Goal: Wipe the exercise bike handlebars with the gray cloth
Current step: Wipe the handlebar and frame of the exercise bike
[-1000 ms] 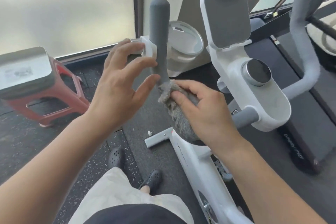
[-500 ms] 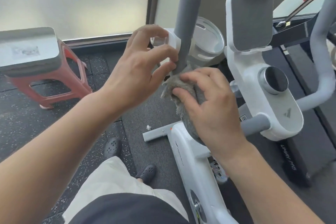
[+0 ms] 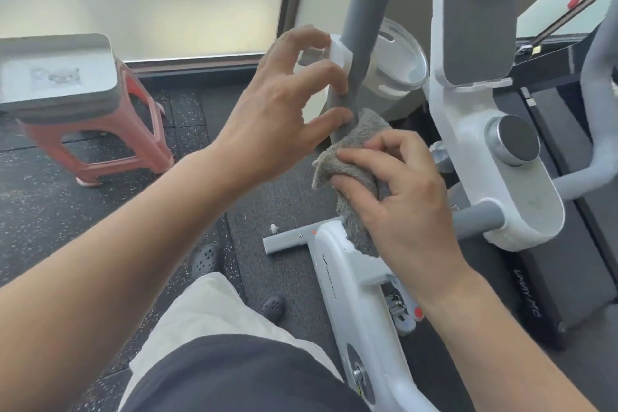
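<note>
The bike's left handlebar (image 3: 366, 17) is a grey padded bar that rises upright in the middle of the view. My right hand (image 3: 398, 197) grips the fluffy gray cloth (image 3: 359, 137), which is wrapped round the bar's lower bend. My left hand (image 3: 284, 110) hovers at the bar just above the cloth, fingers spread, with two fingertips touching the grey padding. The right handlebar (image 3: 595, 84) curves up at the far right, light grey, with no hand on it. The white console (image 3: 521, 184) with its round knob sits between the two bars.
A white cup holder (image 3: 398, 60) is fixed behind the left bar, and a tablet holder (image 3: 478, 20) stands above the console. A red stool (image 3: 90, 130) carrying a grey tray stands on the dark floor at the left. A treadmill (image 3: 548, 278) lies to the right.
The view has moved closer to the bike. My right hand has slid the cloth a little up the bend. My left hand's fingertips have come onto the bar.
</note>
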Demonstrator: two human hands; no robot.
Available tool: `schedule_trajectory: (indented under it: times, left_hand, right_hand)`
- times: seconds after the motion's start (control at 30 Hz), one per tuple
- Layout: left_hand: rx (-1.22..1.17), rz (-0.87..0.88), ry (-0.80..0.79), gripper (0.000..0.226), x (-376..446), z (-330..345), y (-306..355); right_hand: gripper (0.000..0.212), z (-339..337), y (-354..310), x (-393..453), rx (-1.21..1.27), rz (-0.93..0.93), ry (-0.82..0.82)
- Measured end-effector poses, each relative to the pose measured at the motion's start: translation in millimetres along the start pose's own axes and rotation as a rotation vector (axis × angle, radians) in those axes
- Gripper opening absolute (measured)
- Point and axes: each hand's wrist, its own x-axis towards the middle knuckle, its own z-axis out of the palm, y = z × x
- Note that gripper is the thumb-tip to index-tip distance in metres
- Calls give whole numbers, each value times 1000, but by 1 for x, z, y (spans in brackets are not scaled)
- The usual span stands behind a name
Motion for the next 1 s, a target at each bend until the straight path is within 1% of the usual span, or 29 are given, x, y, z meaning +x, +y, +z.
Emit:
schedule_trajectory:
  times: [0.13,0.23,0.33,0.43,0.5,0.57,0.67,0.77,0.87,0.93,1.0]
  left_hand:
    - [5,-10,7,26,0,1,-1]
    - [11,-18,20,26,-1,5,0]
    - [6,-44,34,26,-5,8,4]
    - [11,-17,48,25,-16,13,10]
    - [17,-13,40,26,-28,17,16]
    - [7,-34,35,27,-41,23,23]
    - [9,-25,28,26,-58,31,32]
    - [52,1,15,21,-71,39,39]
    - [73,49,68,19,-78,43,45]
    - [80,77,82,18,-80,45,48]
    - [92,95,59,16,-81,47,49]
  right_hand:
    - [31,-11,13,-47,-82,-37,15]
    - [32,-20,26,-66,-124,-34,42]
    - [30,-34,41,-71,-93,80,101]
    - [33,-45,49,-71,-62,191,175]
    - [30,-38,42,-75,-72,166,181]
    - [27,-23,30,-80,-103,87,167]
    - [30,-15,24,-84,-143,15,141]
    - [26,-30,39,-87,-150,48,159]
    - [29,-42,50,-89,-142,129,194]
    - [27,-37,45,-87,-149,122,207]
    - [26,-24,33,-87,-155,76,202]
